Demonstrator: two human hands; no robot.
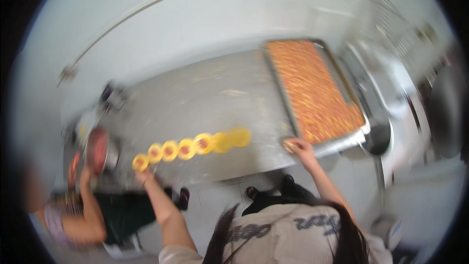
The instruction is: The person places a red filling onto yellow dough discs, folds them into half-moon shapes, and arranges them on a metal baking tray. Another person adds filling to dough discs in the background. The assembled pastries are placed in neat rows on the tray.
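A row of yellow dough rounds (169,151) lies along the near part of the metal table. Most carry a dab of reddish filling; those at the right end overlap and look plain. My left hand (143,175) is at the leftmost filled dough round (140,163), its fingers closed on the near edge. My right hand (304,151) is at the near left corner of a large tray (293,112), pinching a small pale dough piece (288,145), blurred by motion. Many small orange-yellow and red pieces (317,93) fill the tray in dense rows.
To the left a co-worker's hand (87,173) is at a metal bowl (112,154) of reddish filling (99,147). Behind the bowl stand blurred items (112,97). A white container (378,78) stands right of the tray. The wall borders the table's (195,93) far side.
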